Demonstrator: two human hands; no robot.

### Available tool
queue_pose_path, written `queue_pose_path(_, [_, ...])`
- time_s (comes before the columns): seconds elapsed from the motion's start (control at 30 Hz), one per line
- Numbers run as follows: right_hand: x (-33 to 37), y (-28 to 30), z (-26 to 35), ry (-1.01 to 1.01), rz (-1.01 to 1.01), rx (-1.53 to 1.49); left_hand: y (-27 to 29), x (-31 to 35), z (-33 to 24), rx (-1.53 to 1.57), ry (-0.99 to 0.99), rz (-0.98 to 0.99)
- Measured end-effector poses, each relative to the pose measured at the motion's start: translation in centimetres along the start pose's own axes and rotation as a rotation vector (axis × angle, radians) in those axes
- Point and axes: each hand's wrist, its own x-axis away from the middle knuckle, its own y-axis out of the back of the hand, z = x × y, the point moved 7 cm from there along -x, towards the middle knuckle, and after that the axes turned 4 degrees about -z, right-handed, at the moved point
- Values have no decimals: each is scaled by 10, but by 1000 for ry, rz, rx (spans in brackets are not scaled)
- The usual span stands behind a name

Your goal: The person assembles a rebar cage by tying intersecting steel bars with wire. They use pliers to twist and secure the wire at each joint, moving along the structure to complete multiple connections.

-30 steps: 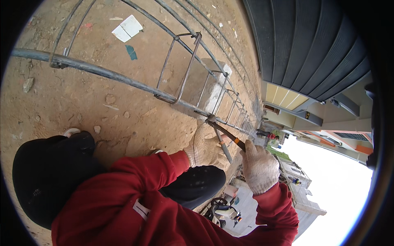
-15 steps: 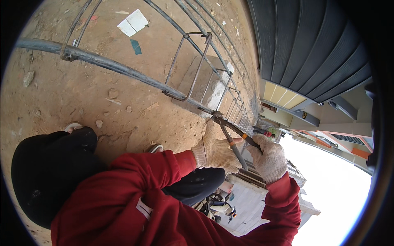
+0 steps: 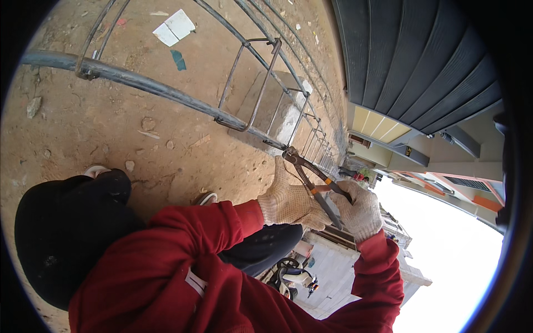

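My gloved right hand (image 3: pixel 358 210) is closed round the handles of rust-brown pincers (image 3: pixel 311 175) with orange bands and dark grips. Their jaws sit at the lower steel bar (image 3: pixel 161 95) of a rebar cage, by a bent stirrup tie. My gloved left hand (image 3: pixel 291 202) is beside the pincers, its thumb up toward the bar and its fingers stretched out below the handles. A thin wire (image 3: pixel 295 176) runs between the left thumb and the pincers. Whether the jaws grip wire is too small to tell.
The cage of long bars and square stirrups (image 3: pixel 261 83) runs away past a concrete block (image 3: pixel 258 111). Stones and a white paper piece (image 3: pixel 174 28) lie on bare earth. A dark ribbed panel (image 3: pixel 411 61) stands at upper right; a motorbike (image 3: pixel 294 277) is at lower right.
The pincers' handles have come closer together and turned slightly, with the right hand still round them. My left hand stays beside them, and the whole view has shifted a little.
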Motion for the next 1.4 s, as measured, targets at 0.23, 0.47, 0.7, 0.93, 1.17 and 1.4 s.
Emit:
queue_pose_path(0.23, [30,-9,29,167,-108,497,2,-1,-7,-47,-44,-35])
queue_pose_path(0.47, [29,-37,9,4,-74,755,5,3,-22,-106,-101,-111])
queue_pose_path(0.7, [17,-43,-18,-45,375,51,7,18,-29,-421,-136,-107])
queue_pose_path(0.93, [-17,-7,-14,-90,669,206,-17,-24,-60,-340,-547,-291])
queue_pose_path(1.17, [12,4,19,159,-67,585,-63,-33,-59,-237,-648,-49])
queue_pose_path(1.4, [-25,15,5,117,104,761,-62,-41,-65,-425,-573,-173])
